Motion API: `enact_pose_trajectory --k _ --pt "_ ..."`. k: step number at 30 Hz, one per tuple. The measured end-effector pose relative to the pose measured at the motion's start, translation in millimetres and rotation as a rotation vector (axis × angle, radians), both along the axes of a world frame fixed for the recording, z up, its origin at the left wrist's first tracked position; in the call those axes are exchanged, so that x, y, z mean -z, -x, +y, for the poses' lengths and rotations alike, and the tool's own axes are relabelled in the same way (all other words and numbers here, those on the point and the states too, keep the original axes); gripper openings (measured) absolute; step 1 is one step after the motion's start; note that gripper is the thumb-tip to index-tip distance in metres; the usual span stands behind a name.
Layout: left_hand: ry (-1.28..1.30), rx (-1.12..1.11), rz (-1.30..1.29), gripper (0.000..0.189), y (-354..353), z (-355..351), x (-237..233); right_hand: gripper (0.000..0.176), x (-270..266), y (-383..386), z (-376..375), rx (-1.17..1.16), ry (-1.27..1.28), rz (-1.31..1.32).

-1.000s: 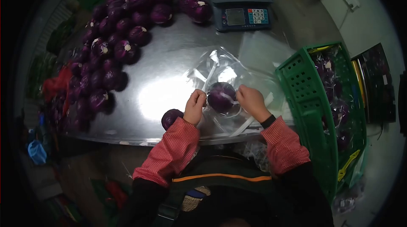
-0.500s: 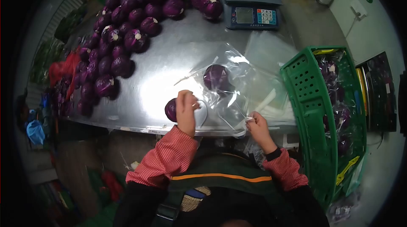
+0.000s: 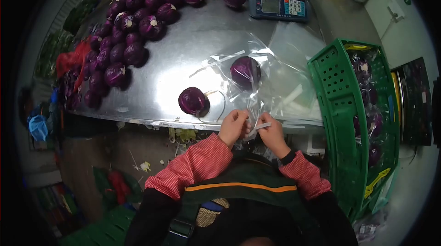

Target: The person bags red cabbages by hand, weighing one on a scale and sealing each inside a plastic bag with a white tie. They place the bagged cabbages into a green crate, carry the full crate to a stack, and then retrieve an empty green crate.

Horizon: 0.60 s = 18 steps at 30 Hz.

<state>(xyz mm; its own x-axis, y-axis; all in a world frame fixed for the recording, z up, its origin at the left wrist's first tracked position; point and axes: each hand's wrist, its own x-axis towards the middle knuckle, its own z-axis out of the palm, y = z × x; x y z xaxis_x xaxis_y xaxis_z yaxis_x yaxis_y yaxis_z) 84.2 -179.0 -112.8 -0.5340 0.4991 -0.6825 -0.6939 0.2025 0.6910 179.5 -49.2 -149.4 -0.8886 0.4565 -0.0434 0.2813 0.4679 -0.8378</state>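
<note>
A red cabbage (image 3: 245, 72) lies on the metal table inside a clear plastic bag (image 3: 250, 96). The bag's mouth is drawn toward me at the table's front edge. There my left hand (image 3: 234, 126) has its fingers closed on the gathered plastic. Close beside it, my right hand (image 3: 271, 132) pinches the bag's other side, where a whitish strip of the edge shows at the fingertips. An unwrapped red cabbage (image 3: 191, 100) rests to the left of the bag, apart from both hands. Next to it a thin pale loop (image 3: 223, 103) curves on the tabletop.
Many red cabbages (image 3: 133, 53) are heaped at the back left of the table (image 3: 183, 48). A weighing scale (image 3: 278, 5) stands at the back. Flat clear bags (image 3: 294, 62) lie right of centre. A green crate (image 3: 335, 90) on the right holds bagged cabbages.
My left hand has moved right, from beside the bare cabbage to the bag's mouth. My right hand has shifted slightly left. The bag's opening is now gathered between them.
</note>
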Motion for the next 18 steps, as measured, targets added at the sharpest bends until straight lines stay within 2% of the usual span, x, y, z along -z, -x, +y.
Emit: enact_pose_trajectory --k 1,5,11,14,16,17,18 --pt "0.027 -0.035 -0.053 0.036 -5 1 -8 0.01 -2 -2 -2 0.0 -0.028 -0.018" --pt "-0.018 0.008 0.012 0.032 -7 8 6 0.018 -1 4 -8 -0.079 -0.262 0.032" --pt "-0.054 0.063 0.174 0.019 5 3 21 0.023 -12 6 -4 -0.235 -0.402 -0.067" --pt "-0.061 0.042 0.167 0.015 10 -11 15 0.023 -5 -4 4 -0.079 -0.176 -0.079" --pt "-0.022 0.014 0.091 0.014 17 -32 -11 0.017 39 -19 24 0.119 0.281 -0.011" --pt "0.002 0.024 0.081 0.014 21 -44 -19 0.009 37 -29 32 0.097 0.318 0.103" --pt "0.024 0.03 0.071 0.015 23 -54 -27 0.008 61 -41 39 0.171 0.345 0.023"
